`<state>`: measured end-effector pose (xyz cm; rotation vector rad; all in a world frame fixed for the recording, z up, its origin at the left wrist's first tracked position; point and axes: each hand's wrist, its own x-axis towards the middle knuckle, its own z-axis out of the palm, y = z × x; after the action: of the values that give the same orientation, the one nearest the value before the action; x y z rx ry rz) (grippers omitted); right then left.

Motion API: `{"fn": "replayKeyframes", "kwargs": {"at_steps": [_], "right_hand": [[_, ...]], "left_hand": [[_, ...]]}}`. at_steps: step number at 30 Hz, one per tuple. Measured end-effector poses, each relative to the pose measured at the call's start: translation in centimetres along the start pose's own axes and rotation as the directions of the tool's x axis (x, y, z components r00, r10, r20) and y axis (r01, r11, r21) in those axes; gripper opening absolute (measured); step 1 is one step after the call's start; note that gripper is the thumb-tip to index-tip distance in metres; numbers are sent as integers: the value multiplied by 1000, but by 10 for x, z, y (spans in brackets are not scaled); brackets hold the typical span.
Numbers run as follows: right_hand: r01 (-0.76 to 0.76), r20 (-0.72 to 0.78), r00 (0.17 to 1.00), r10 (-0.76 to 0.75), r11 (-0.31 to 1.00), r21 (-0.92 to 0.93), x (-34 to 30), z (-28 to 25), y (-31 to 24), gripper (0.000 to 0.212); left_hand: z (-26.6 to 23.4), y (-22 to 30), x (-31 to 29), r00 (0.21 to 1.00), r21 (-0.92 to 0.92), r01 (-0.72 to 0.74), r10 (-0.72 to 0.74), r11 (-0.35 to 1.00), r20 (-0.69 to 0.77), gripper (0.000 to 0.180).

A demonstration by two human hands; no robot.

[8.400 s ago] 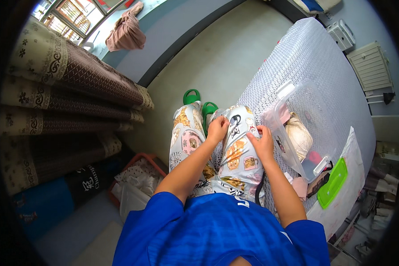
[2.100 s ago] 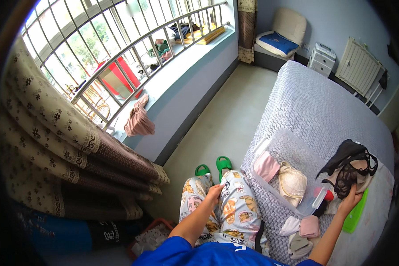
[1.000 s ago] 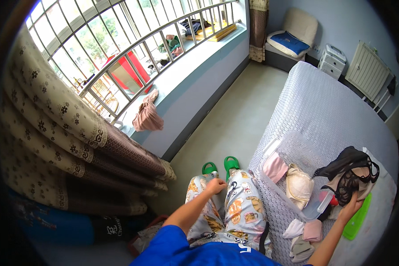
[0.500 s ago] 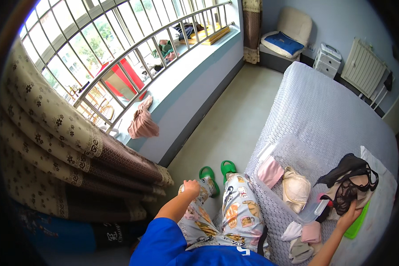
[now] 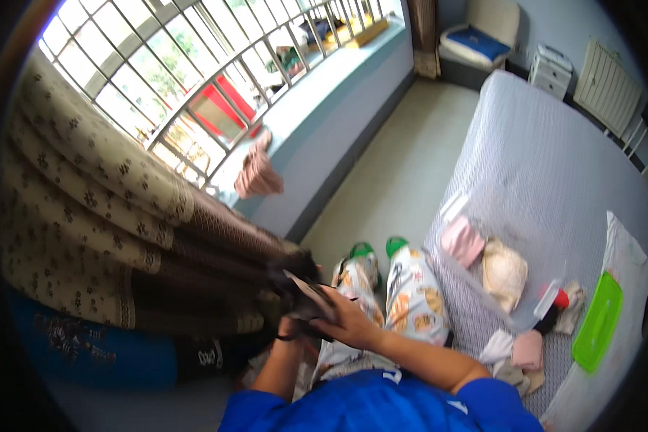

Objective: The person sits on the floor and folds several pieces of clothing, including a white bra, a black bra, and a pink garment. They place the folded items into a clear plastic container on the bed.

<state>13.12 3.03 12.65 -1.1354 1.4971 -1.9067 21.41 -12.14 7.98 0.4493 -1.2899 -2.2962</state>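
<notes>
A black and beige bra [image 5: 295, 282], blurred by motion, is in front of my body, over my lap. My right hand [image 5: 349, 320] grips its near right side, fingers bent against the fabric. My left hand [image 5: 295, 327] holds it from below and is partly hidden by the dark cloth. On the bed to my right, a clear plastic bin [image 5: 546, 299] contains a cream bra [image 5: 504, 273] and a folded pink cloth [image 5: 462, 241]. Small folded pieces, one of them pink [image 5: 528, 351], lie beside the bin's near side.
A bright green plastic tray or lid [image 5: 599, 322] rests on the bed at the right. Patterned curtains [image 5: 101, 194] hang close on my left. A dusty-pink garment [image 5: 258, 173] drapes over the window ledge [image 5: 317, 93] by the metal railing.
My right hand has brought the black bra from beside the bin leftward to my lap. My left hand, earlier over my knee, now holds it too. The view has shifted slightly.
</notes>
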Motion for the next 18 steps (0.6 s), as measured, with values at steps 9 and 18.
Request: {"fn": "replayKeyframes", "kwargs": {"at_steps": [9, 18], "right_hand": [[-630, -430, 659, 618, 765, 134, -17, -25, 273, 54], [-717, -402, 656, 639, 694, -68, 7, -17, 247, 57]], "left_hand": [[-166, 58, -96, 997, -407, 64, -38, 911, 72, 52], [-142, 17, -91, 957, -411, 141, -18, 901, 289, 62]]}}
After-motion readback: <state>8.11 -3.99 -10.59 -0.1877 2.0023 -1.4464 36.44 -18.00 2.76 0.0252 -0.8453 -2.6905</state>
